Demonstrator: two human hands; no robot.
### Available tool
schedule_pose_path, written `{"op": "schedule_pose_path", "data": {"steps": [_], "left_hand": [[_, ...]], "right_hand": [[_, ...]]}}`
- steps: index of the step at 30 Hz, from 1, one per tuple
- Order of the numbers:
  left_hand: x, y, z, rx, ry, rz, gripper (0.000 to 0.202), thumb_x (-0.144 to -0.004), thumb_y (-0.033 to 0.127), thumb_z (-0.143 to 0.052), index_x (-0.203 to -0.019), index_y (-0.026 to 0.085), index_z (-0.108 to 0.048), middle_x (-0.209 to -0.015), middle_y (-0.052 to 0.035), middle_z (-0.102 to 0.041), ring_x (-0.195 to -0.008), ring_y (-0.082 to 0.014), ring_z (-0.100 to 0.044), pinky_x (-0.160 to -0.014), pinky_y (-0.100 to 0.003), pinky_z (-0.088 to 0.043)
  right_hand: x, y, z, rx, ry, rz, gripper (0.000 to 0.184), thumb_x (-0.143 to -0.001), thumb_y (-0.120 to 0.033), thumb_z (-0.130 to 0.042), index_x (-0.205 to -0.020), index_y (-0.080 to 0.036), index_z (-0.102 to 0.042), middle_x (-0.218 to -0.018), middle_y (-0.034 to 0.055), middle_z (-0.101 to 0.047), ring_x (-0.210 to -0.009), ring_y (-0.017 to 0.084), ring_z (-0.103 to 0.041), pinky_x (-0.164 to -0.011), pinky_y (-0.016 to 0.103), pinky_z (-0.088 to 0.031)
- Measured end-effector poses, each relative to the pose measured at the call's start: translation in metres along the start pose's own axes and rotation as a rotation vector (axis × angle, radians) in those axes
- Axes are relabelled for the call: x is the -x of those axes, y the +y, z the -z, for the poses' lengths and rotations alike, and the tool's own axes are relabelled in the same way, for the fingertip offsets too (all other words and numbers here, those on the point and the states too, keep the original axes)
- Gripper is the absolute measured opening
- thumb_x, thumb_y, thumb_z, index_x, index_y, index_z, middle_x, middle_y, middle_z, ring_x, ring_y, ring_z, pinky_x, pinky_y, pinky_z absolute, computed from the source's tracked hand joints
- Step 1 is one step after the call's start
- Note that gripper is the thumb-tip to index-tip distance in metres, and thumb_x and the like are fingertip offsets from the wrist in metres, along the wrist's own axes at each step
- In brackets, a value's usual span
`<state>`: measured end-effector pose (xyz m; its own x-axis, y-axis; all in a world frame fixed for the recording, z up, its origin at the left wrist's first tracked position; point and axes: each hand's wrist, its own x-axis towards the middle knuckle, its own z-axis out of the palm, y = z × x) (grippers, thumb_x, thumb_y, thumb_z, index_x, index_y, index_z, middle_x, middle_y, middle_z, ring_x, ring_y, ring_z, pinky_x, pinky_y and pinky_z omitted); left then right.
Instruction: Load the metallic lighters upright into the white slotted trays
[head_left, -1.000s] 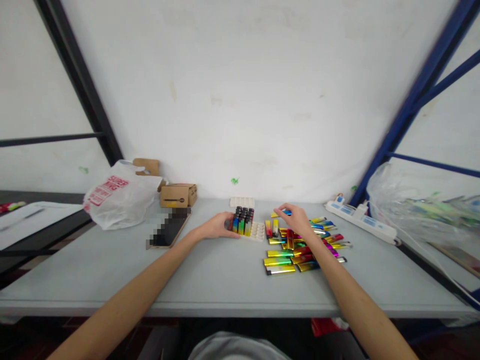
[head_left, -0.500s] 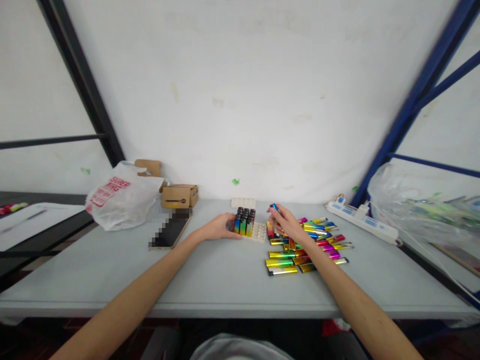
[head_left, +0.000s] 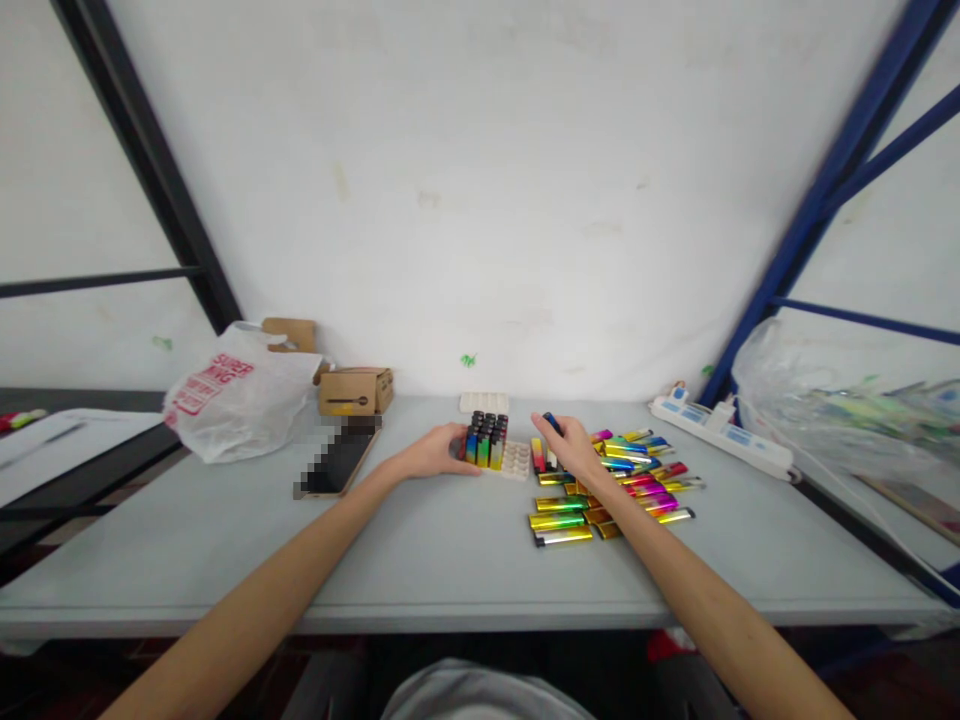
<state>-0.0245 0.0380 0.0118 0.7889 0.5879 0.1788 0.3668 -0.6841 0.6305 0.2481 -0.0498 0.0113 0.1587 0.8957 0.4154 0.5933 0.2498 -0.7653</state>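
A white tray with round slots lies on the grey table and holds several upright lighters with black tops. My left hand rests against the tray's left side, fingers curled on it. My right hand is closed on a blue lighter, lifted just right of the tray. Beneath and to the right of that hand lies a heap of shiny coloured lighters, flat on the table.
A second white tray lies behind the first. A phone, a small cardboard box and a white plastic bag sit at the left. A white power strip and a clear bag lie at the right.
My right hand picked a blue lighter out of the heap and carried it left toward the tray. My left hand has stayed on the tray.
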Motion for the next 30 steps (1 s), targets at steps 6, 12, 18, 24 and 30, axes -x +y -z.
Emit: {"op": "schedule_pose_path", "data": {"steps": [6,12,18,24,30], "left_hand": [[0.001,0.002,0.000,0.007,-0.001,0.014,0.059,-0.073,0.061,-0.082,-0.109,0.016,-0.071,-0.090,-0.0031,-0.070,-0.079,-0.0212,-0.061,-0.069,-0.029,-0.046],[0.000,0.001,0.000,0.020,-0.010,0.012,0.058,-0.073,0.060,-0.082,-0.108,0.015,-0.071,-0.090,-0.0034,-0.071,-0.078,-0.0211,-0.062,-0.069,-0.029,-0.045],[0.000,-0.003,-0.001,-0.007,0.011,0.015,0.061,-0.072,0.061,-0.083,-0.111,0.016,-0.071,-0.089,-0.0031,-0.070,-0.078,-0.0212,-0.061,-0.068,-0.029,-0.046],[0.000,-0.002,-0.001,-0.013,0.008,0.007,0.058,-0.073,0.059,-0.083,-0.111,0.016,-0.071,-0.087,-0.0026,-0.070,-0.078,-0.0214,-0.062,-0.069,-0.029,-0.046],[0.000,-0.001,0.000,-0.030,0.009,0.006,0.057,-0.073,0.060,-0.083,-0.108,0.016,-0.071,-0.086,-0.0025,-0.070,-0.077,-0.0214,-0.062,-0.068,-0.029,-0.046]], "right_hand": [[0.001,0.004,-0.005,0.013,-0.003,0.007,0.046,-0.088,-0.056,-0.046,-0.056,-0.024,-0.036,-0.054,-0.0034,-0.034,-0.054,0.013,-0.035,-0.054,0.027,-0.024],[0.002,-0.001,-0.005,0.143,0.003,0.062,0.044,-0.093,-0.050,-0.043,-0.058,-0.023,-0.038,-0.054,-0.0023,-0.041,-0.057,0.015,-0.041,-0.056,0.028,-0.024],[0.004,-0.002,-0.006,0.270,-0.128,0.189,0.039,-0.106,-0.051,-0.038,-0.088,-0.022,-0.057,-0.075,0.0029,-0.063,-0.070,0.020,-0.056,-0.069,0.029,-0.040],[0.001,0.006,-0.011,0.317,-0.141,0.322,0.046,-0.109,-0.049,-0.033,-0.087,-0.020,-0.060,-0.093,0.0092,-0.064,-0.091,0.022,-0.062,-0.089,0.032,-0.046],[0.000,0.003,-0.007,0.311,-0.194,0.246,0.047,-0.108,-0.050,-0.039,-0.083,-0.019,-0.064,-0.077,0.0053,-0.068,-0.074,0.021,-0.062,-0.075,0.030,-0.045]]}}
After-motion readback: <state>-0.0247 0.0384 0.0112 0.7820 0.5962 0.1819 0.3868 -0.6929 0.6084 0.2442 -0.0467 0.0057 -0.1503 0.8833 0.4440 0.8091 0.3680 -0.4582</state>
